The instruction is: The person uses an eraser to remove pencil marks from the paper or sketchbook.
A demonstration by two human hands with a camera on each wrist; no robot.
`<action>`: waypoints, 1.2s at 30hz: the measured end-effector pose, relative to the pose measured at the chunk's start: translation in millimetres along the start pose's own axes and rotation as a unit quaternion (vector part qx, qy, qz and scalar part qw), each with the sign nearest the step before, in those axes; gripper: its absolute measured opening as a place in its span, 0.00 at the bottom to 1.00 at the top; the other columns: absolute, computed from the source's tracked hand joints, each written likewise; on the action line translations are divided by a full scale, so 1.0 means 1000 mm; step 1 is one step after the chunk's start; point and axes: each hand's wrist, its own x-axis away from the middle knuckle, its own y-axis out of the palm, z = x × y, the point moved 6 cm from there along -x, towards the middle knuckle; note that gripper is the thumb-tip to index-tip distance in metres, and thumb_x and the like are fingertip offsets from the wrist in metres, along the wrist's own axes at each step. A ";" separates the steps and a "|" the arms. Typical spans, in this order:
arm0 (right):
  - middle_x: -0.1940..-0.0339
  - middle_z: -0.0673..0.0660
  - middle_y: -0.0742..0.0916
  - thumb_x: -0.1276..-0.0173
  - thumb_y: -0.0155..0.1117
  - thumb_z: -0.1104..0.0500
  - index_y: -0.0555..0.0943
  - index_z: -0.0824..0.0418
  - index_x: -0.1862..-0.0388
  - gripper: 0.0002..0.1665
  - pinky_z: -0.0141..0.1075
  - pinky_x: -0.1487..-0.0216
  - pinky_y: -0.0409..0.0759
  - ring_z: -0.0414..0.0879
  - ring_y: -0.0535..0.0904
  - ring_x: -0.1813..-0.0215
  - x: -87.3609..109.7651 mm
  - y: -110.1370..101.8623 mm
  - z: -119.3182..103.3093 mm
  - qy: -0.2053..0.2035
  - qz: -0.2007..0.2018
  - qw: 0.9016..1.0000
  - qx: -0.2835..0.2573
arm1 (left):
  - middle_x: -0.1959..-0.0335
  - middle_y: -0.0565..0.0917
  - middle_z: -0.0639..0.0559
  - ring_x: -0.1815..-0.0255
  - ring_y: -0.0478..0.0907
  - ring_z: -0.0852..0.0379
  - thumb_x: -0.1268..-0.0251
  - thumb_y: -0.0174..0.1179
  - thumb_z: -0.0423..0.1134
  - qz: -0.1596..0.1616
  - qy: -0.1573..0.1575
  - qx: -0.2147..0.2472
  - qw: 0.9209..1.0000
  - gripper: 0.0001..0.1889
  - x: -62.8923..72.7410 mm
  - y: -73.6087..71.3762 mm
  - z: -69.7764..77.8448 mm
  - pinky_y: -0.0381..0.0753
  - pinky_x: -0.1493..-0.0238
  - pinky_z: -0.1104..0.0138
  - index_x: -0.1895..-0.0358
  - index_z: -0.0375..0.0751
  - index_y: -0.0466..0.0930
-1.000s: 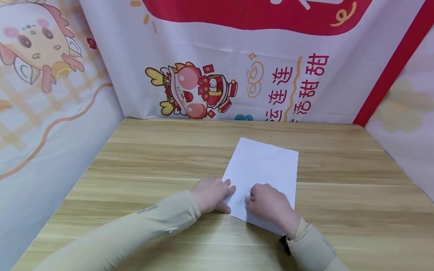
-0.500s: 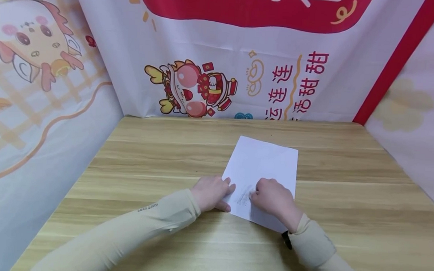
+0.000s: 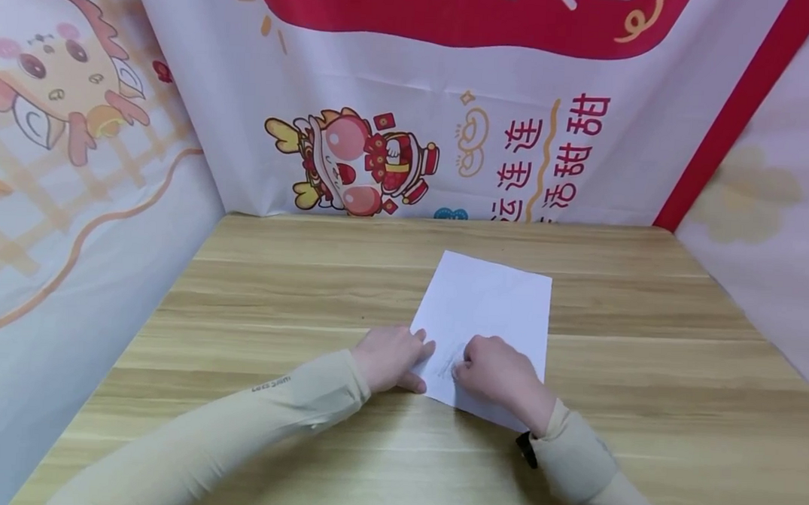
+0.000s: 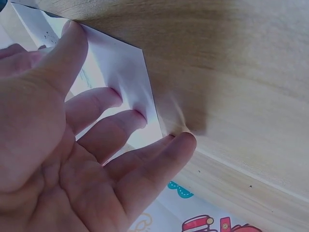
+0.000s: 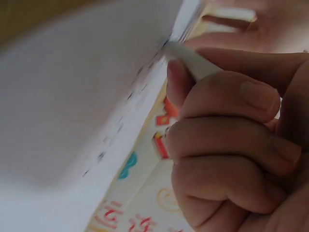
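Note:
A white sheet of paper (image 3: 493, 301) lies on the wooden table, with a grey pencil scribble (image 3: 447, 362) near its lower left. My left hand (image 3: 388, 357) rests at the sheet's left edge, fingers spread; in the left wrist view some fingertips (image 4: 137, 117) press on the paper. My right hand (image 3: 499, 373) is over the lower part of the sheet, right beside the scribble. In the right wrist view its curled fingers pinch a white eraser (image 5: 195, 63), whose end meets the paper. Small dark crumbs (image 5: 101, 155) lie near it.
The wooden table (image 3: 295, 278) extends around the sheet. Behind it hangs a printed cloth (image 3: 412, 79) with red lettering and a cartoon figure; another cartoon cloth (image 3: 87, 216) is on the left. A black band (image 3: 527, 448) shows at my right wrist.
My right hand with the eraser moved a little right, uncovering more of the scribble, then came back left over it. The left hand has kept its place on the sheet's edge.

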 end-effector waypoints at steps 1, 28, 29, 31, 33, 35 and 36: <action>0.87 0.50 0.71 0.38 0.60 0.60 0.72 0.58 0.85 0.16 0.36 0.82 0.62 0.43 0.66 0.82 0.000 -0.001 0.001 0.007 0.007 1.000 0.005 | 0.58 0.81 0.45 0.69 0.79 0.51 0.45 0.68 0.61 0.003 -0.001 -0.002 1.000 0.28 0.000 0.000 0.000 0.78 0.79 0.62 0.50 0.44 0.79; 0.87 0.49 0.71 0.38 0.60 0.60 0.72 0.58 0.85 0.16 0.36 0.81 0.63 0.43 0.67 0.82 0.000 -0.003 -0.001 -0.004 -0.003 1.000 0.017 | 0.22 0.52 0.45 0.26 0.48 0.29 0.52 0.67 0.69 -0.067 0.052 0.059 0.995 0.55 -0.031 0.007 -0.020 0.58 0.33 0.40 0.22 0.47 0.56; 0.86 0.50 0.73 0.38 0.60 0.60 0.73 0.58 0.84 0.15 0.36 0.81 0.63 0.44 0.68 0.81 -0.001 -0.005 0.001 0.006 0.002 1.000 0.023 | 0.22 0.52 0.45 0.26 0.48 0.30 0.52 0.67 0.69 -0.067 0.051 0.059 0.995 0.55 -0.032 0.006 -0.020 0.58 0.33 0.40 0.22 0.47 0.55; 0.85 0.51 0.74 0.39 0.60 0.60 0.75 0.59 0.83 0.12 0.37 0.81 0.64 0.44 0.68 0.81 -0.003 -0.007 0.004 0.016 0.013 0.999 0.030 | 0.22 0.52 0.44 0.26 0.48 0.30 0.52 0.68 0.68 -0.068 0.051 0.057 0.995 0.55 -0.032 0.004 -0.020 0.59 0.33 0.41 0.22 0.47 0.56; 0.86 0.51 0.74 0.40 0.59 0.62 0.75 0.59 0.83 0.12 0.36 0.82 0.64 0.44 0.68 0.82 -0.003 -0.006 0.003 0.007 0.019 0.999 0.032 | 0.22 0.53 0.44 0.26 0.49 0.30 0.51 0.68 0.68 -0.071 0.049 0.057 0.995 0.55 -0.032 0.003 -0.018 0.60 0.33 0.42 0.22 0.47 0.56; 0.87 0.50 0.73 0.40 0.58 0.63 0.74 0.59 0.83 0.12 0.36 0.82 0.64 0.43 0.67 0.82 -0.001 -0.003 -0.002 -0.015 0.020 0.999 0.029 | 0.22 0.53 0.44 0.26 0.49 0.30 0.52 0.69 0.67 -0.074 0.047 0.056 0.995 0.55 -0.031 0.003 -0.017 0.59 0.32 0.44 0.22 0.47 0.56; 0.87 0.50 0.73 0.40 0.58 0.63 0.74 0.59 0.84 0.13 0.35 0.82 0.64 0.43 0.66 0.83 0.000 -0.002 -0.003 -0.022 0.020 0.999 0.026 | 0.22 0.53 0.44 0.26 0.49 0.30 0.52 0.69 0.67 -0.076 0.046 0.056 0.994 0.55 -0.031 0.003 -0.016 0.58 0.32 0.44 0.22 0.47 0.56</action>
